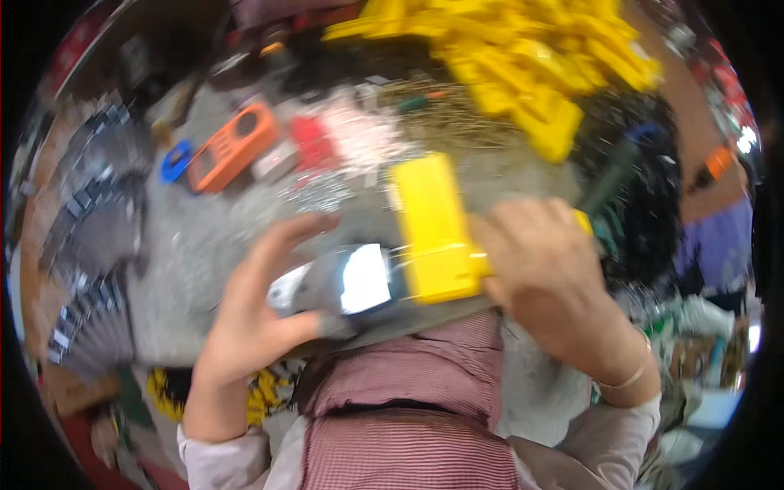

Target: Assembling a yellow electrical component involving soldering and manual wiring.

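My left hand (253, 302) is at the near edge of the table, thumb and fingers spread wide around a small dark device with a bright screen (365, 278). Its thumb lies by the device's lower edge, while the fingertips stand apart above it. Just right of the device is a yellow plastic casing (435, 229), lying lengthwise away from me. My right hand (539, 253) is closed at the casing's right side. Bits of yellow show on both sides of that fist, but what it grips is hidden and blurred.
A big heap of yellow casings (523, 57) fills the far right. Beyond my left hand lie an orange meter (234, 149), a blue ring-shaped part (176, 161), red parts (312, 143) and pale pink pieces (363, 131). Fanned grey parts (98, 229) line the left edge; black plastic (637, 188) sits at right.
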{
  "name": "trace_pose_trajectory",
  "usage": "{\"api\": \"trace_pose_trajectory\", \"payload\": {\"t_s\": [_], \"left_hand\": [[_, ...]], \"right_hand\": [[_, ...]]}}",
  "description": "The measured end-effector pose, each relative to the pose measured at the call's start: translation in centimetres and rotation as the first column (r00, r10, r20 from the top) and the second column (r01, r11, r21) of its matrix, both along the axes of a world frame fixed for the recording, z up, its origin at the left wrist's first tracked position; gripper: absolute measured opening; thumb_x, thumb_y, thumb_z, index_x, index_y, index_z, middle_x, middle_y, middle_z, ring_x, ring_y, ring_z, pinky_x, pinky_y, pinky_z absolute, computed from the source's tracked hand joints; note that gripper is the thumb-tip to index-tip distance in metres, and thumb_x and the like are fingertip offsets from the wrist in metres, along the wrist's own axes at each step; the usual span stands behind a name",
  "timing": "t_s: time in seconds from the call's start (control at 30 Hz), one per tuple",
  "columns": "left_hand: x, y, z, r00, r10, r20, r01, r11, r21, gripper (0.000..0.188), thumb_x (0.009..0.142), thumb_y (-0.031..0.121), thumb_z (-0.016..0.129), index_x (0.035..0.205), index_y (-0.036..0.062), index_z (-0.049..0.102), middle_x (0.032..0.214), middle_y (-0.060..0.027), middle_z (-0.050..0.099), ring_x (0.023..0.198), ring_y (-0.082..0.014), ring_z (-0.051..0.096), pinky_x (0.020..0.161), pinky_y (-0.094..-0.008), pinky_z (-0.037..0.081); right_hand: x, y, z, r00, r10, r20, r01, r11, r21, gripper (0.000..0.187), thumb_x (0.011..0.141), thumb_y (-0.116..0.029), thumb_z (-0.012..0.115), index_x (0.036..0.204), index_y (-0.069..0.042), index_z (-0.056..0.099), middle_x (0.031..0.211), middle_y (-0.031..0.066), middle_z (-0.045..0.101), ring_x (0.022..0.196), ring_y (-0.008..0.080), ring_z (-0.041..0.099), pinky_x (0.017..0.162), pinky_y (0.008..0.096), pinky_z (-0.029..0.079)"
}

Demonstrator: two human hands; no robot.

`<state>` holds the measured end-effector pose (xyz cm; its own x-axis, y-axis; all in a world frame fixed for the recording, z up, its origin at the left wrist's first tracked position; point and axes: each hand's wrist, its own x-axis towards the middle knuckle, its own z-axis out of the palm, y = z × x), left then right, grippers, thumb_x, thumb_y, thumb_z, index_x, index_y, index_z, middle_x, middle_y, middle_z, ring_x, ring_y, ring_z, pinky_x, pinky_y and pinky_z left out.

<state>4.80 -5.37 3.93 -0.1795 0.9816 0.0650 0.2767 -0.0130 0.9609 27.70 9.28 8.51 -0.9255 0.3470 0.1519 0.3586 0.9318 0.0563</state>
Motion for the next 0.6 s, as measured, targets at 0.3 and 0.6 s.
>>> {"api": "trace_pose_trajectory", "payload": {"t_s": [0.3,0.6], "left_hand": [[2.4,0.1,-4.0,0.809,0.041,-0.586,-0.004,0.998,0.064,0.081,0.059,0.028,0.079,0.130,0.0029,0.049,0.127,-0.0133,0.053,0.119,-0.0340,0.048,0.098,-0.0445,0.037],[2.6,0.3,-4.5,0.851,0.038,-0.524,0.001,0.997,0.075,0.073,0.058,0.028,0.078,0.122,0.0036,0.054,0.120,-0.0105,0.058,0.109,-0.0310,0.053,0.091,-0.0421,0.039]], "right_hand": [[-2.6,0.5,-3.4,0.996,0.080,0.036,-0.080,0.997,-0.006,0.047,0.062,-0.014,0.068,0.106,0.000,0.060,0.087,0.0054,0.052,0.082,0.0217,0.051,0.071,0.0346,0.039],[-2.7,2.3,-3.7,0.978,0.175,0.111,-0.133,0.941,-0.311,0.052,0.063,-0.016,0.072,0.111,-0.002,0.057,0.087,0.0062,0.051,0.082,0.0243,0.053,0.067,0.0359,0.042]]}}
